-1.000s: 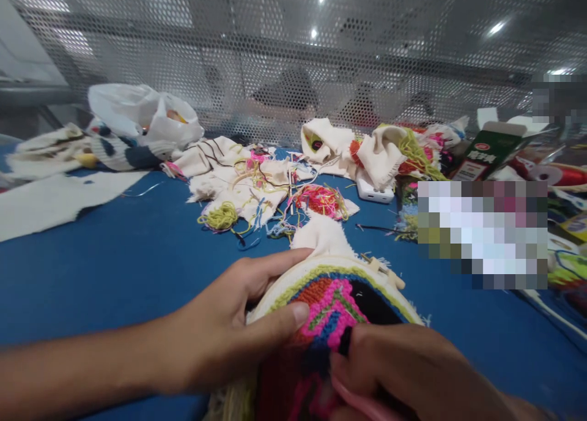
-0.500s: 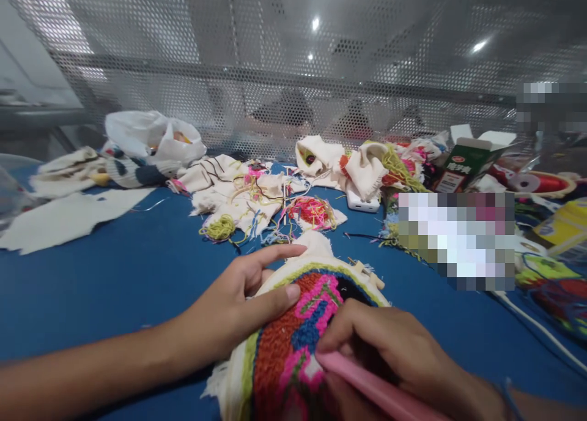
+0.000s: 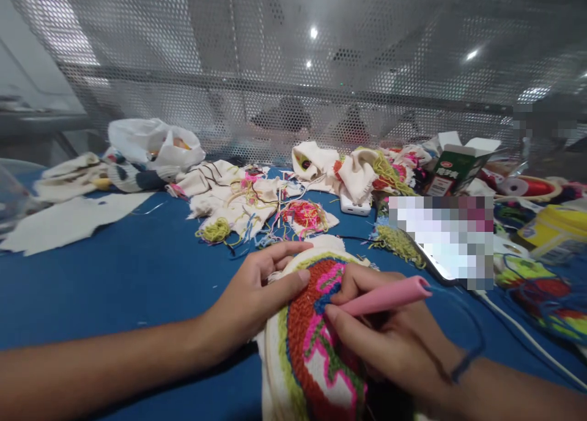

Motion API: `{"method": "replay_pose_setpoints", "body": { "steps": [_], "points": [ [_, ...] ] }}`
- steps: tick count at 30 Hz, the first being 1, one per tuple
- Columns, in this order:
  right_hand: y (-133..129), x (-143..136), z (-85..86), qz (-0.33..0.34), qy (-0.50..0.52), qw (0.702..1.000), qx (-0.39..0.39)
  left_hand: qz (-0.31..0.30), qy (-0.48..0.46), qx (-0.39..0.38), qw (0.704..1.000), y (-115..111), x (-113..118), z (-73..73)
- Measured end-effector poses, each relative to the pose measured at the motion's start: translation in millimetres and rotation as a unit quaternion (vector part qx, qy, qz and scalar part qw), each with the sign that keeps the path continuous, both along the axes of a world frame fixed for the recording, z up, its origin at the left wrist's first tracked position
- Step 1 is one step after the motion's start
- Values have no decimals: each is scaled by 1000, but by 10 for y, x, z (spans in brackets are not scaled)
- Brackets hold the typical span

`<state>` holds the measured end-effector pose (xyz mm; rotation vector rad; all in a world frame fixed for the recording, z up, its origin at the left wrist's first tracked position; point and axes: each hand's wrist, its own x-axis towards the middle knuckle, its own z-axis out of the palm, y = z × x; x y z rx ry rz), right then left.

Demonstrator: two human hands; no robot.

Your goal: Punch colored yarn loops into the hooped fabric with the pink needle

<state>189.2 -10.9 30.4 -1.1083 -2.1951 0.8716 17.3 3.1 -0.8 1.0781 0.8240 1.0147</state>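
My left hand (image 3: 261, 286) grips the upper left side of an embroidery hoop (image 3: 275, 360), thumb on the front and fingers over the rim. The stretched cloth carries rust-red, pink, green, blue and yellow-green yarn (image 3: 300, 317), with some bare white patches. In my right hand (image 3: 389, 341) is a pink punch needle (image 3: 389, 295), pinched between thumb and fingers. Its tip is hidden behind my fingers, close to the blue patch. Blue yarn (image 3: 479, 329) trails from the handle's open end and hangs over my wrist.
Cream cloth scraps (image 3: 215, 185) and tangled yarn (image 3: 302, 216) lie beyond the hoop. A phone (image 3: 435, 237) with a white cable (image 3: 518, 323) rests at right, near a yellow tub (image 3: 557, 231) and a green box (image 3: 458, 167). Behind stands a perforated metal screen (image 3: 257, 60).
The hoop has turned and shifted a little to the right. The punch needle's handle has swung up from pointing toward me to pointing right, and its blue yarn now shows.
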Motion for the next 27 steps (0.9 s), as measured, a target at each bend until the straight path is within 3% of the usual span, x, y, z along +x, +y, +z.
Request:
{"method": "replay_pose_setpoints", "body": {
  "steps": [6,13,19,22,27],
  "points": [
    [14,8,-13,5,-3,1000,-2,-7,94,105,990,-68,-67,-10],
    [60,14,-22,22,-50,996,69,-20,129,156,979,-80,-82,4],
    [96,38,14,112,-97,982,120,-33,107,118,987,-107,-89,26],
    [91,30,-17,111,-92,978,151,-64,94,99,989,-137,-106,43],
    [65,32,4,124,-104,979,123,-72,111,57,990,-150,-137,19]
  ]
}}
